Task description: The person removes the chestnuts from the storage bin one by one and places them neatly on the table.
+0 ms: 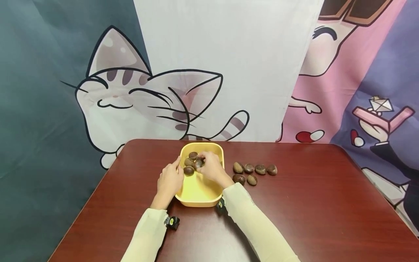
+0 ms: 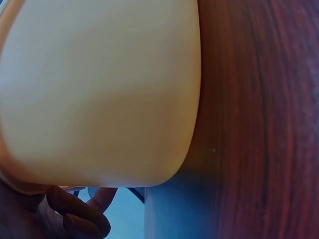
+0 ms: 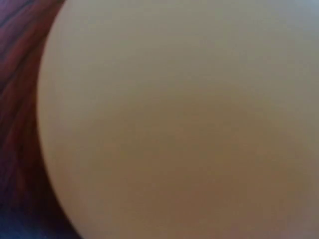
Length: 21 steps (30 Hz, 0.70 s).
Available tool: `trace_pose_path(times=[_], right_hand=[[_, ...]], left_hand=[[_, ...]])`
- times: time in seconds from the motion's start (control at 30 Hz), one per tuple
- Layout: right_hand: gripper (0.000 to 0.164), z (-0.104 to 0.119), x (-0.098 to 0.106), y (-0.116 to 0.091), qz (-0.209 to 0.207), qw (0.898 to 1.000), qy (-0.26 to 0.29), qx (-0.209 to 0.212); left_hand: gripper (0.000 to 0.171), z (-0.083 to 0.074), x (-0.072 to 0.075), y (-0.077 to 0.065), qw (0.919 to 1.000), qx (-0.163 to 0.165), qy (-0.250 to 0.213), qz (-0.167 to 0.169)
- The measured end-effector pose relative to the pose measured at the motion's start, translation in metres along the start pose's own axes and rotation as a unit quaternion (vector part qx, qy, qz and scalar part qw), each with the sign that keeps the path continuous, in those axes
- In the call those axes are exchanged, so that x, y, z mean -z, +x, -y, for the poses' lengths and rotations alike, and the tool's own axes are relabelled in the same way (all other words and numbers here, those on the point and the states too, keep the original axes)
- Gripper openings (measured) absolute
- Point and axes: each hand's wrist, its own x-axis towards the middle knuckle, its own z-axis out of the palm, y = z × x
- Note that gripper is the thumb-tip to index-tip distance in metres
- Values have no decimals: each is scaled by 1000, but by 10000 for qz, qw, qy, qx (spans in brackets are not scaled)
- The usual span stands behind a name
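A yellow plastic tub [image 1: 198, 204] stands near the far edge of the table, with several brown chestnuts [image 1: 188, 170] at its far end. At the tub's left rim is my left hand [image 1: 170, 179], its thumb along the rim and its fingers outside. The left wrist view has curled fingers [image 2: 79, 214] beside the tub's wall [image 2: 99, 99]. My right hand [image 1: 212, 165] reaches over the right rim into the tub, fingertips pinching a chestnut [image 1: 198, 164] among the others and partly hiding them. The right wrist view shows mostly the tub's blurred outer wall [image 3: 174, 124].
Right of the tub, several more chestnuts [image 1: 249, 168] lie on the dark red wooden table [image 1: 311, 207] in two rough rows, close to my right wrist. A cartoon-printed cloth [image 1: 222, 43] hangs behind the table's far edge.
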Motion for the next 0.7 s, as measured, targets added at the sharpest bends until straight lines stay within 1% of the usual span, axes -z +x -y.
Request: trace_pose_path(times=[0.17,0.3,0.4,0.57,0.7], right_hand=[[49,-5,-4,-2,251,9993,170,-204],[53,-6,-5,0,486,9983,31,-307],[50,-5,-5,1,609,9978,-64,-265],[44,-5,-5,-1,713,9970,-44,-283],[42,-3,-6,-2,798,9962,-233,-244]], left_hand=[[48,2,-4,-3,10000,4,-17,-39],[48,2,-4,-1,10000,-30,-10,-42],[48,2,-4,-1,10000,-21,-13,-67],[48,0,-3,-2,10000,-2,-19,-54],[48,0,-3,-2,10000,0,13,-55]])
